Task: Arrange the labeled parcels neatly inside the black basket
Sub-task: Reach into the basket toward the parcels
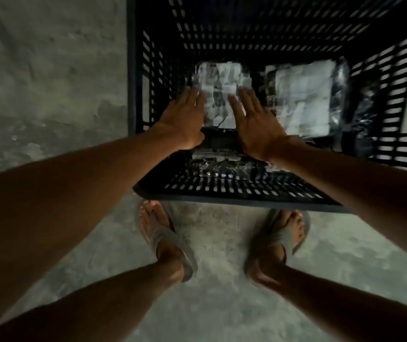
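A deep black slatted basket stands on the floor in front of me. On its bottom lie two black-wrapped parcels with white labels: one on the left and one on the right. Part of a third shiny wrapped parcel shows near the front wall. Both my hands reach into the basket over the left parcel. My left hand and my right hand are flat, fingers spread, holding nothing. Whether they touch the parcel I cannot tell.
The basket sits on a grey concrete floor. My two feet in grey sandals stand just before its front rim. More crumpled black wrap lies by the basket's right wall.
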The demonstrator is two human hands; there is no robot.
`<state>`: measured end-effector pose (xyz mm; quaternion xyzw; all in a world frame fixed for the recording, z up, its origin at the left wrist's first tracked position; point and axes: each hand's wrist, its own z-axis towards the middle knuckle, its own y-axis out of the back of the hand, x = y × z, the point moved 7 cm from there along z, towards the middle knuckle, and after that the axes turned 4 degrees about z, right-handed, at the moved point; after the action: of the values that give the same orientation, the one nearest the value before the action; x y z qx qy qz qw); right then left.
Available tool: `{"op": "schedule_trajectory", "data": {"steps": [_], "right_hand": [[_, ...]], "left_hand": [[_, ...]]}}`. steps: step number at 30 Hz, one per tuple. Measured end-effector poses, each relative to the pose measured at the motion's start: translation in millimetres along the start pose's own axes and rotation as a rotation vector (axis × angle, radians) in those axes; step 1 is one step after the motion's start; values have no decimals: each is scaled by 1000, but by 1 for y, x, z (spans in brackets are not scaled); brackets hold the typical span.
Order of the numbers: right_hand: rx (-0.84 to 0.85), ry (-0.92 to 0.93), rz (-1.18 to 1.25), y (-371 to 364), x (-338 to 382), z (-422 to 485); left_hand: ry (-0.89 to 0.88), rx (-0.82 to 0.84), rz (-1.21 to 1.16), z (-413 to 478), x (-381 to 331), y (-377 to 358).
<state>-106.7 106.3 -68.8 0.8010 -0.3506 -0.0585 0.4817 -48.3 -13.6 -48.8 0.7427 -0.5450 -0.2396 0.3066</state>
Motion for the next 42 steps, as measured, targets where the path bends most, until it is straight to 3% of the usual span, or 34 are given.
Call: {"op": "schedule_trajectory", "data": {"steps": [6,12,15,17,22,26,30,33,37,39,42], "right_hand": [[-77,109,-388,-46,-14,32],[-179,120,-498,-60,-12,62],[-209,134,-584,-64,-12,66],[-167,123,-586,-59,-13,63],[-5,202,-352,-18,-16,49],[-189,343,52,45,-27,29],[-239,274,535,94,-46,6],[-290,119,1021,110,-59,-3],[-263,-304,1213,98,-71,-7],[-166,-457,1272,82,-72,-8],[-108,-408,1411,69,-66,1]], "left_hand": [[134,118,178,52,11,-57],[184,-14,493,74,6,-81],[120,33,688,84,1,-88],[130,60,671,86,6,-83],[90,91,355,62,14,-44],[-85,18,36,35,28,19],[-168,-95,-459,12,45,71],[-157,-102,-878,-2,49,80],[-41,-94,-1308,-6,45,63],[-26,-145,-1340,-6,39,51],[83,-282,-1265,3,43,34]]}}
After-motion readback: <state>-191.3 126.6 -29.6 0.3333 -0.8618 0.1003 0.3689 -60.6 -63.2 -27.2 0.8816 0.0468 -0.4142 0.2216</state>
